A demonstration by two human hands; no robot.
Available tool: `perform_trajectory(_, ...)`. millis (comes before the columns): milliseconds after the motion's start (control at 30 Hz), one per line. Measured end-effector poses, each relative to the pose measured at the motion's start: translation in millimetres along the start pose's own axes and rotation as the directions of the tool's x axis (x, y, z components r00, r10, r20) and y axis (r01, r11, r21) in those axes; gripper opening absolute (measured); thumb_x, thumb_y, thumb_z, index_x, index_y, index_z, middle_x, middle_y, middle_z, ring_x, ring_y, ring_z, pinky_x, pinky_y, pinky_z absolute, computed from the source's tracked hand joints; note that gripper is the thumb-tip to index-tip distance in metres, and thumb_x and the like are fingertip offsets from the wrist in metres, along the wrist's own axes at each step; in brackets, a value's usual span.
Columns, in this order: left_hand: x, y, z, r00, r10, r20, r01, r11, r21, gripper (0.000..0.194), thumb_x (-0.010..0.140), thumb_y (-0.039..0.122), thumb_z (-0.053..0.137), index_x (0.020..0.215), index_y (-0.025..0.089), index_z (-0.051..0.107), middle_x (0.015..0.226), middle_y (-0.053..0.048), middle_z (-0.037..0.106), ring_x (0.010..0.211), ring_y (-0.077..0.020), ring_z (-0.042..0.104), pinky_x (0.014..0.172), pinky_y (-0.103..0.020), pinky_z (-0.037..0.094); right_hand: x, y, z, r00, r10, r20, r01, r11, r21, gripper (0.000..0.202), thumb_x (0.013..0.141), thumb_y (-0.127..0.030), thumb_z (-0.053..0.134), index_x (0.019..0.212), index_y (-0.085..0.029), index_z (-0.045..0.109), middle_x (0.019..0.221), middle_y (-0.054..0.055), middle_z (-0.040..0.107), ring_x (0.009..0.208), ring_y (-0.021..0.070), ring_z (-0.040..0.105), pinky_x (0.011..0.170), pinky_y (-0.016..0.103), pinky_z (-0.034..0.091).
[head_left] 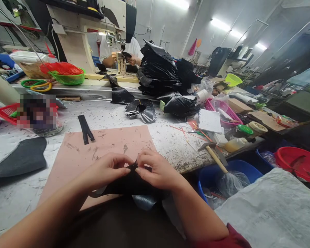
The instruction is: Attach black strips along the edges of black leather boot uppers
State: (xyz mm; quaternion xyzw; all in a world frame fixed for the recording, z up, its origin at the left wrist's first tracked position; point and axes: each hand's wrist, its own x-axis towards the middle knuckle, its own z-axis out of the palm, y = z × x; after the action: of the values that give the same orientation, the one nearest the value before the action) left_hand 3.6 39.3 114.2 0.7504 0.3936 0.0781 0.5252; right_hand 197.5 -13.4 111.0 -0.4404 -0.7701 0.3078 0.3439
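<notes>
A black sheet piece [129, 184] is held up near the table's front edge, over a pink board [116, 141]. My left hand [111, 168] pinches its top edge between thumb and fingers. Close beside it, my right hand [155, 170] grips the same edge, the fingertips of both hands almost touching. Two black strips [86, 129] lie on the board's upper left corner. Farther left rests a dark curved piece [22, 155]. Beyond the board sit a ring-shaped bundle of black pieces [141, 110] and a folded black stack [182, 104].
A sewing machine [72, 44] and a tall black pile [160, 69] stand behind; a person's hands [130, 59] work there. At right are a notebook [209, 120], a hammer [217, 158], a pink basket [228, 115] and a blue tub [237, 172]. A red basket [7, 112] is left.
</notes>
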Motion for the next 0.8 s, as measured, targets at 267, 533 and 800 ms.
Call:
perform_trajectory(267, 2.0, 2.5, 0.0, 0.999, 0.041, 0.025, -0.042, 0.999, 0.004, 0.037, 0.071, 0.04, 0.051, 0.096, 0.015, 0.064, 0.057, 0.004, 0.038, 0.055, -0.0115, 0.036, 0.051, -0.023, 0.029, 0.9, -0.1, 4.7, 0.997, 0.039, -0.071, -0.036, 0.998, 0.055, 0.018, 0.071, -0.012, 0.054, 0.059, -0.019, 0.043, 0.071, -0.001, 0.051, 0.07, 0.0129, 0.05, 0.069, 0.026, 0.04)
perform_trajectory(533, 1.7, 7.6, 2.1, 0.999, 0.013, 0.042, -0.013, 1.0, 0.004, 0.04, 0.068, 0.041, 0.048, 0.094, 0.015, 0.062, 0.059, 0.004, 0.035, 0.057, -0.0127, 0.036, 0.055, -0.025, 0.03, 1.5, -0.1, 8.0, 0.992, 0.057, -0.111, -0.056, 0.998, 0.013, 0.018, 0.068, -0.009, 0.055, 0.058, -0.018, 0.043, 0.072, -0.001, 0.047, 0.069, 0.012, 0.048, 0.065, 0.025, 0.038)
perform_trajectory(800, 4.4, 10.2, 6.5, 0.995, 0.037, -0.089, -0.042, 0.997, -0.062, 0.037, 0.07, 0.049, 0.053, 0.078, 0.015, 0.062, 0.079, -0.005, 0.06, 0.077, -0.0198, 0.051, 0.07, -0.03, 0.039, -1.7, -3.5, 7.4, 0.986, 0.028, -0.162, -0.046, 0.993, -0.106, 0.012, 0.073, -0.014, 0.057, 0.064, -0.018, 0.05, 0.081, 0.001, 0.046, 0.079, 0.0136, 0.048, 0.072, 0.027, 0.041)
